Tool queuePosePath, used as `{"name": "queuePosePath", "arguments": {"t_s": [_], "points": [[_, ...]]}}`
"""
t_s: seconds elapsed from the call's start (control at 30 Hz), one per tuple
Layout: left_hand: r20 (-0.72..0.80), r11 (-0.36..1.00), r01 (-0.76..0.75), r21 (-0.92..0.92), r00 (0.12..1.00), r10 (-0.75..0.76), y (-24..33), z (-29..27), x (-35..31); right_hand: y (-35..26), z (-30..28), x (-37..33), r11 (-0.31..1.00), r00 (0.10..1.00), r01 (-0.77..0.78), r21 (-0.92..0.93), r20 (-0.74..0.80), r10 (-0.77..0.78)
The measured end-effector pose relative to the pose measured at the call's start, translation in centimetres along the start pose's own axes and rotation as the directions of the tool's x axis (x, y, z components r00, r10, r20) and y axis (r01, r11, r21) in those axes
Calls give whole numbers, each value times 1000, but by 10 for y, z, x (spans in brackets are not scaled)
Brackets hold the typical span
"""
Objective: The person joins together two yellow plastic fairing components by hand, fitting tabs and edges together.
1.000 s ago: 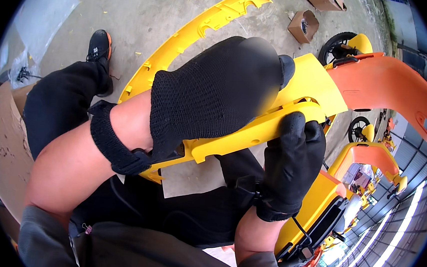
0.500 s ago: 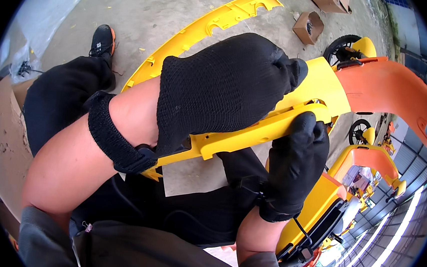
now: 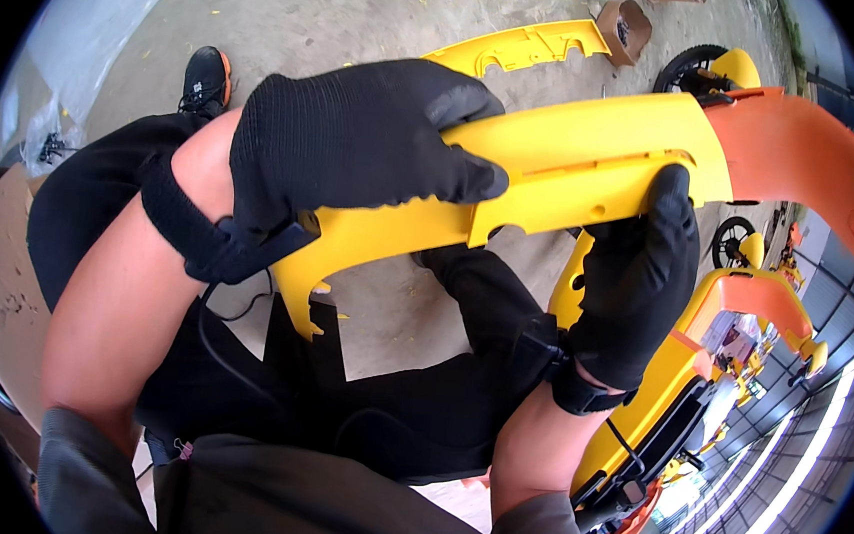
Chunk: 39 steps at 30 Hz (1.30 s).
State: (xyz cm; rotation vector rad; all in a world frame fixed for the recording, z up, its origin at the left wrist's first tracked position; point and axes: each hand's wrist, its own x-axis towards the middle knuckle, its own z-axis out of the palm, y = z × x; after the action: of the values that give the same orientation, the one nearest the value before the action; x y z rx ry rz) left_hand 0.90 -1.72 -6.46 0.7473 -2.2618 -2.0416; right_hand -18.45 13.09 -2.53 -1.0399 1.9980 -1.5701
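A glossy yellow curved plastic panel (image 3: 597, 140) with a slot and a small round hole lies across the space between my hands. My left hand (image 3: 367, 137), in a black glove, is closed around its left part, thumb and fingers pressing the face. From below, my right hand (image 3: 641, 284), also gloved in black, pinches the lower edge near the right end, one finger on the front. An orange curved part (image 3: 796, 161) meets the panel's right end; how they join cannot be made out. Beyond my left hand shows a yellow notched strip (image 3: 519, 48), its left portion hidden.
A small open cardboard box (image 3: 623, 31) with small parts stands on the concrete floor. A black wheel (image 3: 688, 72) is behind the orange part. Yellow and orange bodywork (image 3: 637, 399) stands close on my right; a large cardboard box (image 3: 6, 264) is at my left.
My left hand has moved left along the panel, uncovering its middle. The panel and my right hand have shifted right. The notched strip appears farther right and shows less of its length.
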Motion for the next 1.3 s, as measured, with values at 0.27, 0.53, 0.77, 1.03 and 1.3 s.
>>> {"name": "queuePosePath", "arguments": {"t_s": [0.27, 0.53, 0.77, 1.03, 1.3], "points": [[62, 997, -24, -67, 998, 29, 5, 9, 6, 13, -17, 16, 969, 967, 234, -84, 119, -223], [-152, 983, -52, -175, 988, 26, 42, -6, 5, -13, -5, 13, 909, 916, -317, 269, 335, 220], [-253, 934, -55, -353, 967, -39, 50, -11, 6, -37, 38, -4, 886, 932, -350, 305, 210, 295], [-334, 836, -143, -529, 941, -51, 48, 0, 6, -28, 43, -7, 938, 956, -242, 248, 227, 187], [-361, 849, -212, -483, 932, 27, 42, 12, -1, -18, 55, -16, 974, 999, -35, 222, 48, 25]]}}
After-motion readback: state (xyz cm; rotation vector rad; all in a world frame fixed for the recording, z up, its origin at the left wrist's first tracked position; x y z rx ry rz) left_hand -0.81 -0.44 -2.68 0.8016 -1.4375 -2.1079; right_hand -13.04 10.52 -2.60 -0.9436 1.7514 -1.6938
